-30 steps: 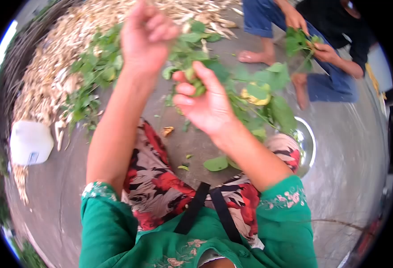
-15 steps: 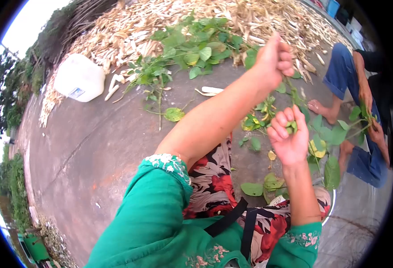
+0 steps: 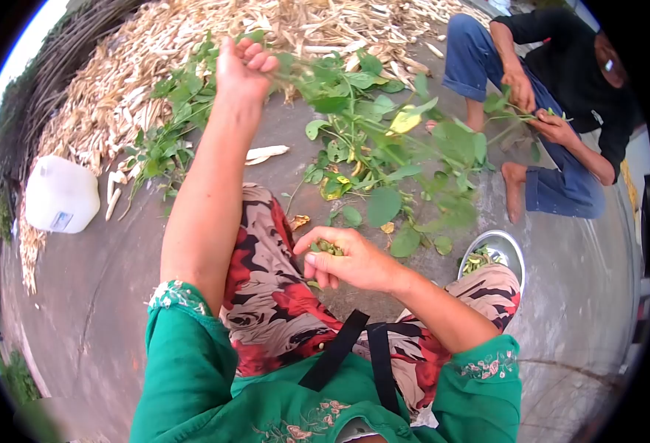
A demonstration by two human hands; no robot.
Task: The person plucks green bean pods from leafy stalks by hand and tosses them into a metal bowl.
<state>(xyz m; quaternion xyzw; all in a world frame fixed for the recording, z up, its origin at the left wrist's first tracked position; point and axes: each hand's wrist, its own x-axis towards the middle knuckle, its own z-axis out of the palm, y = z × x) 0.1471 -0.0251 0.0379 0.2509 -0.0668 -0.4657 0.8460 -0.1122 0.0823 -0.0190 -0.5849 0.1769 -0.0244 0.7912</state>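
Note:
My left hand (image 3: 245,70) is raised at the upper left, fingers closed round the stem end of a leafy green plant (image 3: 384,136), which stretches out to the right, partly blurred. Lower down, above my lap, my right hand (image 3: 339,258) is curled round several small green pods (image 3: 326,247). A metal bowl (image 3: 515,255) with green pods inside stands right of my knee, partly hidden by it. Loose leaves and stems lie on the ground beneath the held plant.
Pale dry husks or cobs (image 3: 103,96) are heaped along the back. A white plastic jug (image 3: 63,193) stands at the left, near more green plants (image 3: 166,144). At the upper right a seated person (image 3: 546,96) holds a green stem in both hands.
The view has swung back to the right. My left hand has moved away from my right hand with the plant, while my right hand has come down towards my lap with the pods.

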